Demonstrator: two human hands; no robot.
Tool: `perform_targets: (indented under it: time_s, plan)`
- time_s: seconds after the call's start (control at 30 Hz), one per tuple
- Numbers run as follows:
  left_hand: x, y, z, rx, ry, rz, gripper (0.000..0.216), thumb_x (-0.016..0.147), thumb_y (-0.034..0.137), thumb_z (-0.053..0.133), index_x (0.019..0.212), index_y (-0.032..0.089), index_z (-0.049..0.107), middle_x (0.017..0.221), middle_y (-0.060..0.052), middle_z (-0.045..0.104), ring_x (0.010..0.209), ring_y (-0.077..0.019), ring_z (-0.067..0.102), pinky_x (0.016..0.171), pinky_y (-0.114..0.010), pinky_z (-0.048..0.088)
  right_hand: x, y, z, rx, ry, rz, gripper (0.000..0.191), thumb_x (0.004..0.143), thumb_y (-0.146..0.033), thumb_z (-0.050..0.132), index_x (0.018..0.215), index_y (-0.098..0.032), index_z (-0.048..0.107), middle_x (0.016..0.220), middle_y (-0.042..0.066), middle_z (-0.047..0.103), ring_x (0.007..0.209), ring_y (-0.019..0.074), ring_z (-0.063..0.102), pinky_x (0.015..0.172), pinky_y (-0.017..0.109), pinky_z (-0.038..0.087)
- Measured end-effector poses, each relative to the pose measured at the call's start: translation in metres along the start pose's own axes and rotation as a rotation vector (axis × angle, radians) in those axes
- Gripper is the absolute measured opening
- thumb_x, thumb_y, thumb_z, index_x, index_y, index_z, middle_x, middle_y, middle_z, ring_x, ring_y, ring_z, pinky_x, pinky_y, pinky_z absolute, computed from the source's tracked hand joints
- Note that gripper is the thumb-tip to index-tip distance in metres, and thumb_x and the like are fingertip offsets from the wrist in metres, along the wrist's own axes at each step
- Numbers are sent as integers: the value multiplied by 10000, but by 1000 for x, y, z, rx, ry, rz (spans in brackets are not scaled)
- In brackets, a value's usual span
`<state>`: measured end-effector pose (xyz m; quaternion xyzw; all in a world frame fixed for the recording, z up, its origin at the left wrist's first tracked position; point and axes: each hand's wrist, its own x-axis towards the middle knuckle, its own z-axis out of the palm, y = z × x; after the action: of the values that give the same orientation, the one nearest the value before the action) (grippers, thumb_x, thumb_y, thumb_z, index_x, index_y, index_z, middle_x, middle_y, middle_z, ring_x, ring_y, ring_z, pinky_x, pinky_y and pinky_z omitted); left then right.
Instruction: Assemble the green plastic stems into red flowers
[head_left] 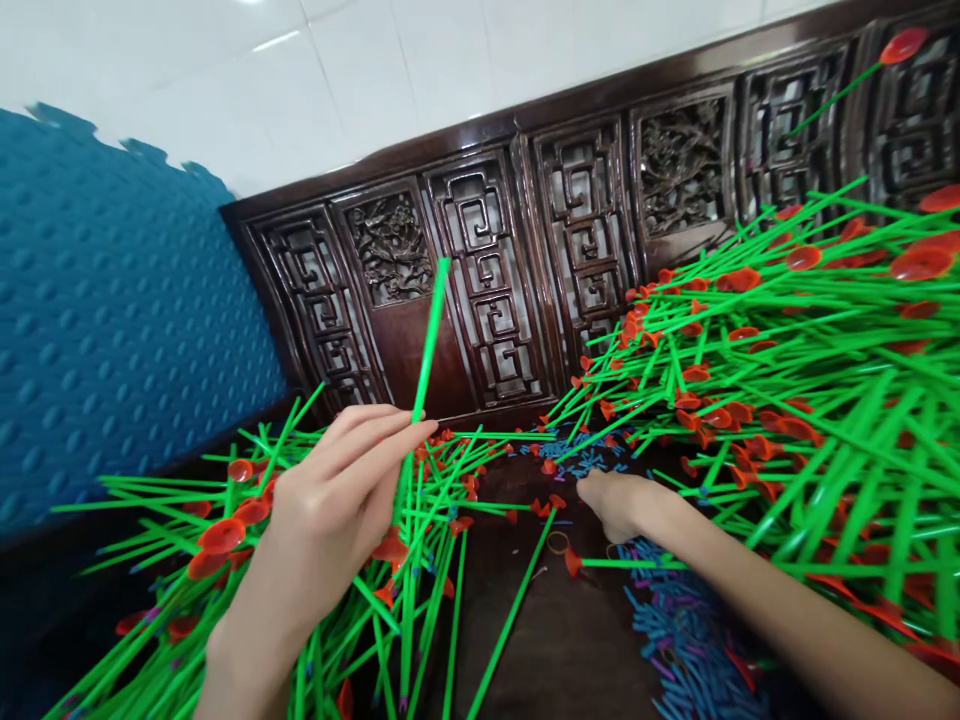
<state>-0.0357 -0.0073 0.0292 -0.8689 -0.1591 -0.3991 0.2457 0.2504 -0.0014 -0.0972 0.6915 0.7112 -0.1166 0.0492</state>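
My left hand is closed around a green plastic stick, whose upper end points up and away. The lower part of that stick is hard to separate from the others behind my fingers. Over the dark wooden seat, my right hand reaches down among small blue tube pieces. Its fingers look curled, but their tips are hidden, so anything in them cannot be made out. More blue pieces, with a few purple ones, lie in a heap below my right wrist.
Green sticks with red cup ends form a large pile at right and another at left. A carved dark wooden backrest rises behind. A blue foam mat stands at left. One stick with a red cup leans on the backrest.
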Motion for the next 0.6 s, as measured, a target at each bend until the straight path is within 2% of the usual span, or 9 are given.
perform_targets:
  time_s: [0.07,0.1,0.2,0.3,0.37,0.47,0.53,0.6]
  plan:
    - [0,1,0,28,-13,-23,350,925,1,505,1205,169,631,1156,-66,661,1089,-142,630,948,-246,520,-8,-2,-10,-4,23,-8,218,670,-83,771,880,-93,714,906,123,687,819,238,691,646,293,508]
    - [0,1,0,41,-16,-50,358,931,9,499,1228,165,621,1188,-76,646,1069,-136,638,924,-235,529,-13,-3,-16,-1,53,-18,215,654,-51,741,864,-88,720,900,140,689,816,250,692,627,289,490]
    - [1,3,1,67,40,-132,273,935,90,565,1184,178,637,1153,-70,646,949,-125,672,825,-219,556,-26,-4,-36,28,187,-73,207,732,-62,626,908,-108,723,932,145,699,818,232,680,631,280,461]
    - [1,3,5,26,52,-196,196,928,149,613,1115,205,629,1038,-29,674,904,-136,694,810,-239,576,-41,-8,-57,154,410,-235,198,825,-122,554,920,-157,724,844,72,710,756,175,652,682,271,472]
    - [-1,1,8,-46,32,-271,261,943,151,584,1195,217,568,1025,-17,683,914,-142,708,816,-250,589,-54,-12,-71,382,664,-407,167,873,-215,566,910,-179,726,796,39,719,711,165,647,676,283,497]
    - [-2,-1,11,-64,2,-313,427,973,146,514,1385,227,438,1078,-35,670,962,-144,701,851,-263,583,-76,-19,-89,744,938,-489,150,873,-350,649,898,-215,709,859,28,740,766,173,681,676,291,545]
    - [0,0,10,-27,-55,-260,443,985,115,470,1411,236,448,1080,-36,645,935,-118,676,849,-232,557,-88,-22,-97,971,1025,-481,143,852,-366,697,876,-225,678,859,22,742,776,175,703,697,297,579]
    - [1,2,7,-24,-94,-208,414,984,75,451,1360,234,519,1041,-22,620,868,-84,642,805,-179,525,-95,-24,-102,1189,1032,-480,154,859,-372,701,872,-232,639,882,28,753,809,186,731,740,315,607]
